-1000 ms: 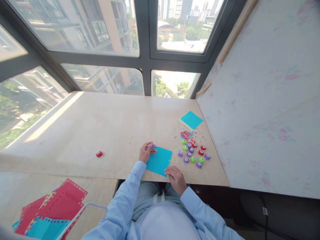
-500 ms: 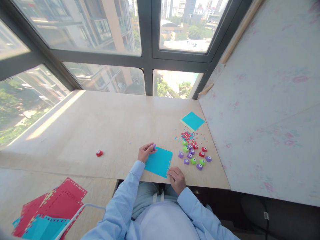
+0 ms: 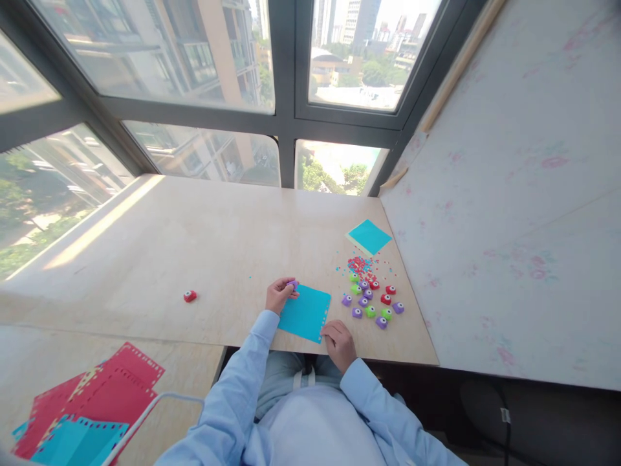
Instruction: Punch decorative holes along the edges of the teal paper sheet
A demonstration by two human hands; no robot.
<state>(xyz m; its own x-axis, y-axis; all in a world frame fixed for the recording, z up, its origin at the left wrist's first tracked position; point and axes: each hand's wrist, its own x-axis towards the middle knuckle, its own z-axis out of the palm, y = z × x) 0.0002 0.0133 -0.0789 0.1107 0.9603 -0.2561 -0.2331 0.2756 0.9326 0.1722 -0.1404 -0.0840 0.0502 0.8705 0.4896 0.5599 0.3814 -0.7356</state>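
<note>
Grey-framed windows (image 3: 285, 120) beside floral wall (image 3: 509, 220)

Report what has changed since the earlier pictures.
The right hand has shifted slightly rightward, baring more of the near right corner of the blue sheet. Nothing was visibly taken hold of or let go. The left hand still holds the purple punch; the lone red punch lies as before.

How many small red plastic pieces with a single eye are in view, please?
4 visible: one red plastic piece left of the left hand; three right of the blue paper sheet: one near the red-and-blue confetti, two nearer the floral wall. Others may be hidden.
</note>
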